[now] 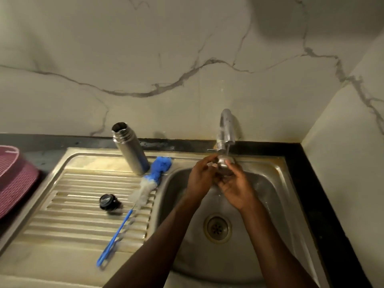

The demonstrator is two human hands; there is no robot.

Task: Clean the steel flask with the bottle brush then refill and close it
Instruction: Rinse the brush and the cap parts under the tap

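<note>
A pink basket [14, 179] is sitting at the left edge of the counter. A marble wall [166, 48] is rising behind the black ledge [311, 183].

My flask [131, 149] is bare silver steel, its stopper [109, 203] black. My brush [152, 179] runs blue to white bristles on a blue handle. Grey veins cross the pale wall [187, 59]; the basket [14, 179] is pink weave.

One head-worn view looks steeply down, close over the sink [276, 175]
</note>
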